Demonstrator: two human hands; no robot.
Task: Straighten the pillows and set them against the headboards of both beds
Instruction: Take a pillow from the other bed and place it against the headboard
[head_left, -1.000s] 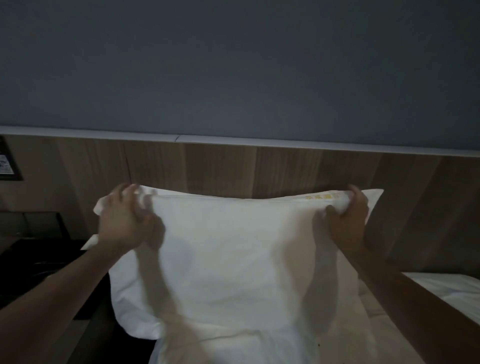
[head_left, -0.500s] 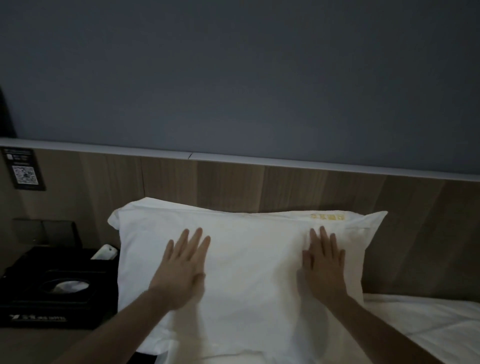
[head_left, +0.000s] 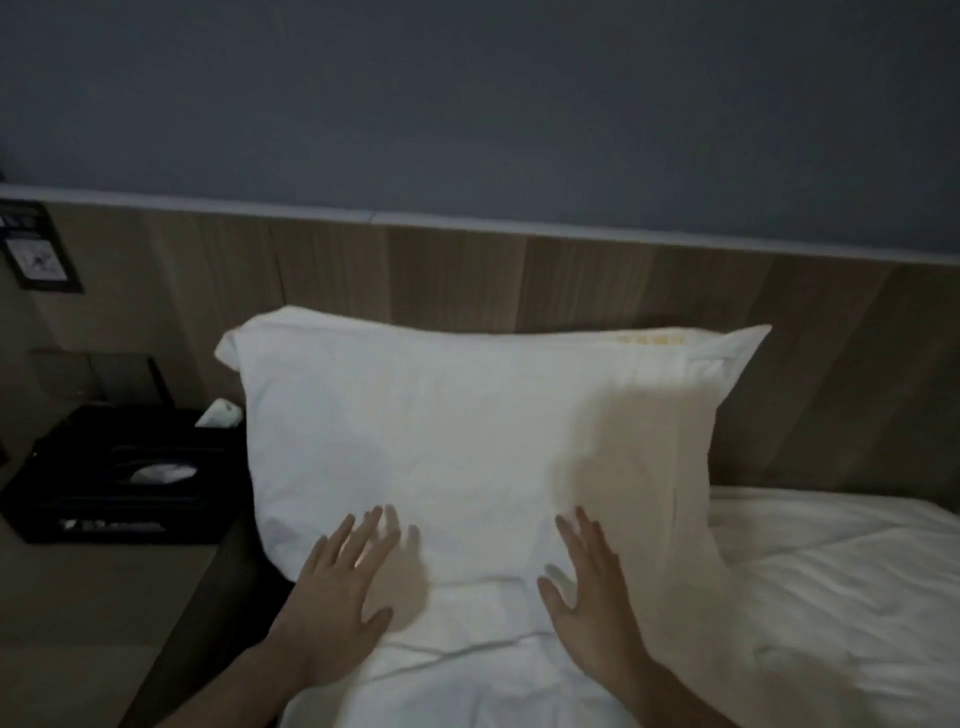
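Note:
A white pillow (head_left: 467, 441) stands upright on the bed (head_left: 841, 597), its back leaning on the wooden headboard (head_left: 519, 280). Yellow lettering shows near its top right corner. My left hand (head_left: 343, 587) lies flat, fingers spread, on the pillow's lower left part. My right hand (head_left: 592, 592) lies flat, fingers spread, on its lower right part. Neither hand grips anything. Only one pillow and one bed are in view.
A black tissue box (head_left: 119, 478) sits on the bedside table (head_left: 88, 613) to the left, with a small white object (head_left: 221, 413) behind it. A framed sign (head_left: 39, 249) hangs on the panel at far left. White bedding spreads to the right.
My hands let go of the pillow's top corners, pressed flat on its face, then slid down to its lower edge. The pillow now leans on the headboard.

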